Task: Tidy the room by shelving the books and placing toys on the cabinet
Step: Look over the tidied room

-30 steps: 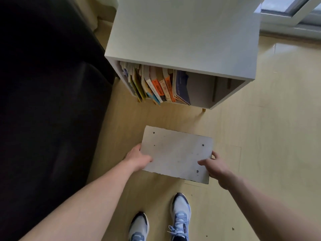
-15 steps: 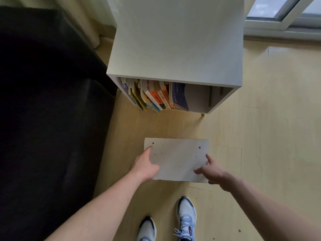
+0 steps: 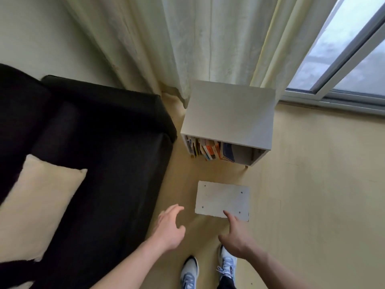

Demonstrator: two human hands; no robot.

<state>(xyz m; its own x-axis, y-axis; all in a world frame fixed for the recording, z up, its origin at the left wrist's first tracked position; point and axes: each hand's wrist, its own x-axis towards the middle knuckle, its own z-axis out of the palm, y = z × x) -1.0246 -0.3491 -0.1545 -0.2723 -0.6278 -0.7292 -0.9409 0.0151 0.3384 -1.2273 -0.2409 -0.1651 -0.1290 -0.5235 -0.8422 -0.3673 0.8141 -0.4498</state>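
White and drilled at its corners, the loose board (image 3: pixel 223 200) lies flat on the floor before the cabinet (image 3: pixel 229 113) of shelved books (image 3: pixel 210 151), and the left hand (image 3: pixel 169 228) and right hand (image 3: pixel 237 236), both slack-fingered and empty, hover nearer the person.

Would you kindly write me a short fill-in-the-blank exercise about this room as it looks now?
1. The books stand inside the white ____.
2. The grey board lies flat on the ____.
3. The cream cushion rests on the black ____.
4. Both hands, left and right, hold ____.

Missing words: cabinet; floor; sofa; nothing
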